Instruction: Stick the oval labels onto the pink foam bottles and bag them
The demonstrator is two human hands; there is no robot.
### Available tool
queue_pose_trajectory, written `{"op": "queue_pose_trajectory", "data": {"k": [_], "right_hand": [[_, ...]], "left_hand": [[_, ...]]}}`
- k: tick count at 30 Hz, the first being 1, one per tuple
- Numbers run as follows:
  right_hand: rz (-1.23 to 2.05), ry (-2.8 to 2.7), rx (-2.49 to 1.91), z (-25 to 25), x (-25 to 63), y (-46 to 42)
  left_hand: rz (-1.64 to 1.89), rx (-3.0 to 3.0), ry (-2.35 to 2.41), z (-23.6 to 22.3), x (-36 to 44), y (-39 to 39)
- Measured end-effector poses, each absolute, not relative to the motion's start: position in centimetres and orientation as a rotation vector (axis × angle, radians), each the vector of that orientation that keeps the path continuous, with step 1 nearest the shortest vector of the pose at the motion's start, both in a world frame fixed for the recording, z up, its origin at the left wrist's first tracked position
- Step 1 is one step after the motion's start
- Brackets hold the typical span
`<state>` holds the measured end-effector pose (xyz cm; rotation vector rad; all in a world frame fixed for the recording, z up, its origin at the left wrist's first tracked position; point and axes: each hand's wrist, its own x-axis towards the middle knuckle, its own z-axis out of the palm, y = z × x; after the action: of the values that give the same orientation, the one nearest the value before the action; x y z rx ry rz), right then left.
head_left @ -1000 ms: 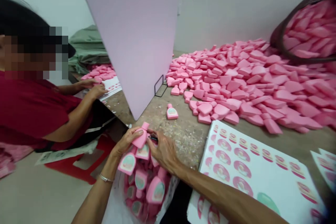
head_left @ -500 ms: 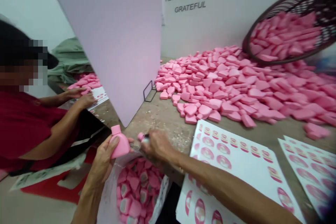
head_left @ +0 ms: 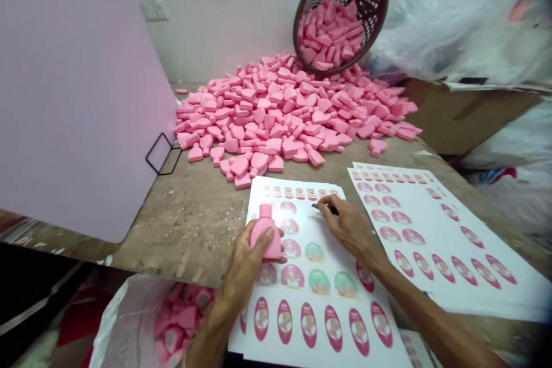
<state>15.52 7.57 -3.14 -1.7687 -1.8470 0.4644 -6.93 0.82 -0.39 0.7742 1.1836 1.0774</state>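
Note:
My left hand (head_left: pixel 254 250) is closed around a small flat pink bottle (head_left: pixel 266 236), held upright with its cap on top, over the left part of a sticker sheet (head_left: pixel 310 310). The sheet carries pink round, pink oval and green stickers, with bare white patches between them. Over the sheet's upper right, my right hand (head_left: pixel 345 227) pinches a small dark pointed tool (head_left: pixel 316 206); its exact kind is unclear. The tip points left, just above the paper; whether it touches cannot be told. Several pink bottles (head_left: pixel 187 317) lie in a white sack (head_left: pixel 125 310) below the table edge.
A large heap of pink bottles (head_left: pixel 276 109) covers the table's back, spilling from a tipped brown basket (head_left: pixel 373 17). More sticker sheets (head_left: pixel 431 224) lie at the right. A pink-white panel (head_left: pixel 86 98) stands left on a wire foot (head_left: pixel 161 155). Cardboard (head_left: pixel 470 112) and plastic bags (head_left: pixel 452 29) crowd the right.
The view has swung right. My right hand has gone from above the sack to the sticker sheet; the bottle it held is out of it. My left hand has brought its bottle over the sheet.

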Motion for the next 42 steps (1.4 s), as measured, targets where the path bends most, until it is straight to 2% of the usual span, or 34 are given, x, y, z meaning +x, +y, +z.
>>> {"op": "queue_pose_trajectory", "data": {"k": [6, 15, 37, 42], "right_hand": [[0.417, -1.911, -1.744, -3.7, 17.8, 4.2], [0.065, -2.078, -1.665, -5.6, 16.4, -0.1], [0.129, -2.051, -1.533, -5.9, 16.6, 0.3], [-0.018, -2.052, -1.524, -5.7, 16.3, 0.1]], "left_hand": [[0.863, 0.969, 1.244, -1.5, -2.4, 1.2], [0.827, 0.957, 1.304, -3.3, -1.2, -0.7], [0.831, 1.072, 1.296, -2.6, -1.4, -0.6], [0.834, 1.061, 1.295, -2.8, -1.4, -0.7]]}}
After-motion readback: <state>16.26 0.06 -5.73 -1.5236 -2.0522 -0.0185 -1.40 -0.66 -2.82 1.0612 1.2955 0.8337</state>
